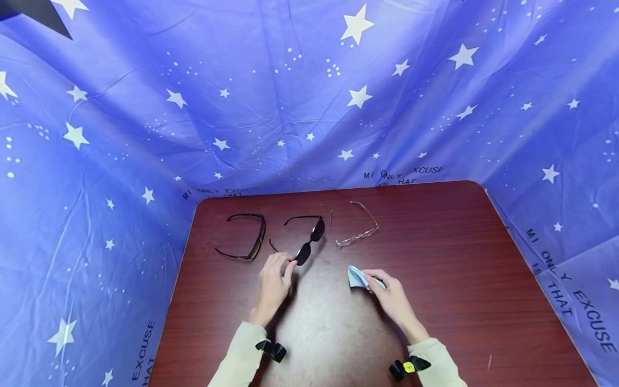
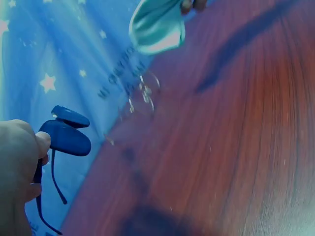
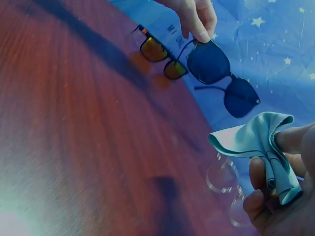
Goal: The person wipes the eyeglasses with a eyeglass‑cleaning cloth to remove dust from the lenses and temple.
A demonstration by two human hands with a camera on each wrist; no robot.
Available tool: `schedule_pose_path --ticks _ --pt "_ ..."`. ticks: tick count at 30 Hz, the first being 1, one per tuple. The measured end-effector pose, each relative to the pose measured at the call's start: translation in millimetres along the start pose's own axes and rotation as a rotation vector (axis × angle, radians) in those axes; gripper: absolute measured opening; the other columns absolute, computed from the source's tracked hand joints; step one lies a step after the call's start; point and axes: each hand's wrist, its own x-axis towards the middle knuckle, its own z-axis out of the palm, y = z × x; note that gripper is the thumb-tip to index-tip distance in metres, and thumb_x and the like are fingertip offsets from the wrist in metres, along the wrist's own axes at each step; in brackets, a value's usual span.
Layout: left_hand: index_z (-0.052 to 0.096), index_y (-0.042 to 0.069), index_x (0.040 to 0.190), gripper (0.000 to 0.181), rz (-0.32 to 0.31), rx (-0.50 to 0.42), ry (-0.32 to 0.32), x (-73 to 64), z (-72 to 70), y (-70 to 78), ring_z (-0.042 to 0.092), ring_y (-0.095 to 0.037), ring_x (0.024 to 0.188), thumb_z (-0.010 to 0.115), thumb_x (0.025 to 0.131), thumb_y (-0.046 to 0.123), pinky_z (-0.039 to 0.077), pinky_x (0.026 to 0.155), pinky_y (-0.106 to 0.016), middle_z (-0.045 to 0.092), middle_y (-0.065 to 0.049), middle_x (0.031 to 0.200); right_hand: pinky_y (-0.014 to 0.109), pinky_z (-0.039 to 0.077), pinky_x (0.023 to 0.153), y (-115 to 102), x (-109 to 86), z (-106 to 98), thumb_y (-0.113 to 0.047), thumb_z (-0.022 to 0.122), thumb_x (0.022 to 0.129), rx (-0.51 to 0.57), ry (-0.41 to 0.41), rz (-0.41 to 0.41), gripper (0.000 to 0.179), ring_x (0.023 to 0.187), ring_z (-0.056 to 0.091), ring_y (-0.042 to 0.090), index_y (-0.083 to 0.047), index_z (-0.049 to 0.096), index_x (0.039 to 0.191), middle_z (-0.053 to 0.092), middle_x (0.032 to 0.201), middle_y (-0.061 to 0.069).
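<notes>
My left hand [image 1: 274, 280] pinches dark sunglasses [image 1: 303, 253] at the hinge end of one lens, with both temple arms unfolded. In the right wrist view the sunglasses [image 3: 208, 62] hang above the table, lenses toward that camera. My right hand [image 1: 393, 297] grips a folded light-blue cloth [image 1: 357, 277] between thumb and fingers, a short way right of the sunglasses and apart from them. The left wrist view shows the cloth [image 2: 157, 29] bunched, its loose end sticking out from the fingers.
Black-framed glasses with yellowish lenses [image 1: 256, 244] lie unfolded at the table's left. Thin clear-framed glasses [image 1: 358, 236] lie toward the back, right of the sunglasses. The reddish-brown wooden table [image 1: 459, 258] ends at a blue star-printed curtain [image 1: 309, 107].
</notes>
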Motion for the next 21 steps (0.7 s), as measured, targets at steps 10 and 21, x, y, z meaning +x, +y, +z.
schedule_pose_path --ticks 10,21 --pt "0.075 0.004 0.092 0.005 -0.086 -0.248 -0.033 -8.4 -10.0 38.4 0.073 -0.022 0.08 0.078 0.091 0.007 0.061 0.074 -0.035 0.073 -0.006 0.088 0.01 0.045 0.078 -39.3 8.1 18.1 0.004 0.063 0.098 0.117 0.134 -0.288 0.019 0.091 0.059 0.003 -0.001 0.074 0.113 0.073 0.104 0.015" --pt "0.075 0.002 0.095 0.005 -0.357 -0.53 -0.112 -16.3 -12.3 65.9 0.075 -0.029 0.088 0.076 0.091 0.002 0.063 0.082 -0.034 0.074 -0.01 0.096 0.014 0.045 0.087 -64.2 7.5 44.3 0.008 0.067 0.094 0.023 0.226 -0.533 0.024 0.096 0.063 0.016 -0.002 0.073 0.115 0.07 0.107 0.012"
